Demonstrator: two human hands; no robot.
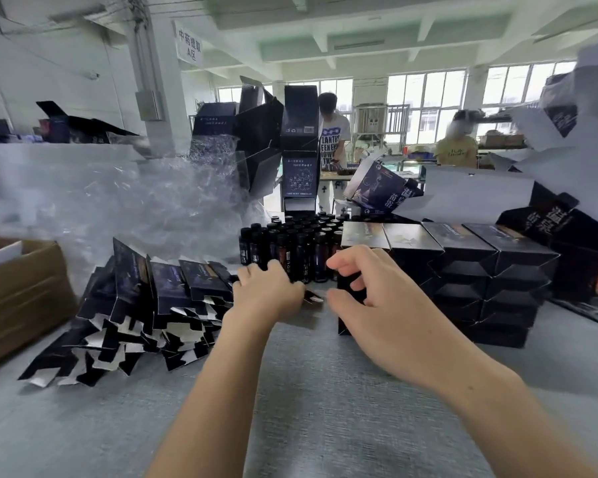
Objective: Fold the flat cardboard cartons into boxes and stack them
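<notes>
A slumped row of flat dark cartons (159, 305) with white flaps lies left of centre on the grey table (308, 391). My left hand (266, 293) is at the row's right end, fingers curled round a flat carton (313, 298) whose flap tip pokes out to the right. My right hand (370, 294) hovers just right of that tip, thumb and fingers spread and bent, holding nothing. Right behind it stands a stack of folded dark boxes (463, 270), several wide and several high.
Small dark bottles (290, 246) stand in a block behind my hands. A brown shipping box (21, 298) sits at the left edge, with crumpled clear plastic wrap (118, 201) behind it. Larger open cartons (297, 143) tower at the back. Two people (332, 132) work farther off.
</notes>
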